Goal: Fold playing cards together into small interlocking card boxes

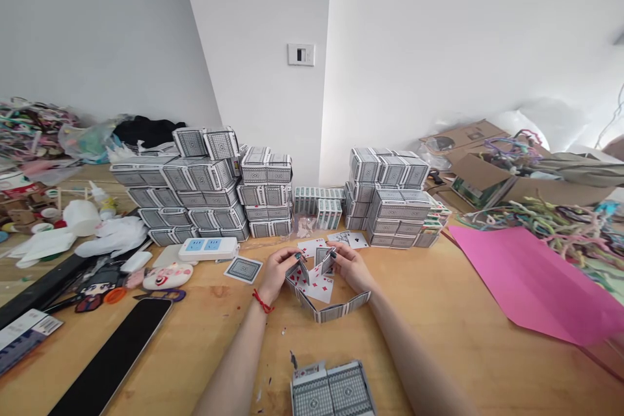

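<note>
On the big wooden surface point(439, 312), tall piles of card boxes point(195, 195) stand at the back, and most of them look shut. In the middle lies a short bent strip of joined cards point(336, 311), with a few loose cards point(312, 247) beside it. The left hand point(279, 270) has its grip closed on a folded card point(298, 271) at the strip's end, and the right hand point(351, 266) pinches a second folded card point(327, 262) just beside it.

No legible words or numbers. Red diamond pips on centre cards point(319, 286); black spade pip on loose card point(358, 240). Print on box label point(29, 324) too small.
</note>
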Demonstrator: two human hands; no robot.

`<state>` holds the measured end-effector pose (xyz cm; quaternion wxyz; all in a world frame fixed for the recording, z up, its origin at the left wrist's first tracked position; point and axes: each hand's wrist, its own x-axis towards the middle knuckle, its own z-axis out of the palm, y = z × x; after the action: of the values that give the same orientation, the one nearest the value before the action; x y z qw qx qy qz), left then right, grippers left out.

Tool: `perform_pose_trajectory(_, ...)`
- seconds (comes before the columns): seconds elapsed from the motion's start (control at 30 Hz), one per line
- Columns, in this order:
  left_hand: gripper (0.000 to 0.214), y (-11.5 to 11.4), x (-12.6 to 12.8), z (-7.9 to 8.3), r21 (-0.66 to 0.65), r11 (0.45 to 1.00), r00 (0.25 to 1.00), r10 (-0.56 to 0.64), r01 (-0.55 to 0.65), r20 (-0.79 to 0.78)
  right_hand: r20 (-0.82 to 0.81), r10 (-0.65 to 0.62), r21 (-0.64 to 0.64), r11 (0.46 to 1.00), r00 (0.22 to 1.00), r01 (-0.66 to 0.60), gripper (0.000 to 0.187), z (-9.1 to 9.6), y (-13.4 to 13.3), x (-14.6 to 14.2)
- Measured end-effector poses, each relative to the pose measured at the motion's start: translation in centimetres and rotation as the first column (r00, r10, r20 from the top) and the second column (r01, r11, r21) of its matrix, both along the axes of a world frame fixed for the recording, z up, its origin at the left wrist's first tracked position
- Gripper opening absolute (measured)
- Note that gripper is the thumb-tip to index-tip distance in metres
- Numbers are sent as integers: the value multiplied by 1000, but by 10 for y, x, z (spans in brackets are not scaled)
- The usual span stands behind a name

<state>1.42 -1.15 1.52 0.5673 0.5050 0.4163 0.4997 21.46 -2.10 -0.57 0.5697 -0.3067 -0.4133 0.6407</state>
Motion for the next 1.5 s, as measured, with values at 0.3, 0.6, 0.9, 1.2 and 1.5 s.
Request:
perform_pose_trajectory(0.3,22,3,1,-3,-3,1000,1000,22,-22,-20,43,-7,23,1000,999,6,31,-2,1,1)
perform_pose_trajectory(0.6,21,2,2,-4,39,998,998,51,-50,-46,403,-46,195,980,914,-37,84,6,-11,-11)
perform_pose_trajectory(0.9,20,0,3,-3,56,997,999,46,-44,-21,557,-253,362,931,791,43,115,5,-18,-24)
perform_pose_trajectory(1.2,19,-2,6,1,58,998,1000,0,1,-23,662,-324,460,888,676,-26,90,4,-16,-21)
perform_pose_trajectory(1.5,19,-3,5,2,88,996,998,-28,34,-60,652,-265,403,915,710,-30,61,5,-19,-23)
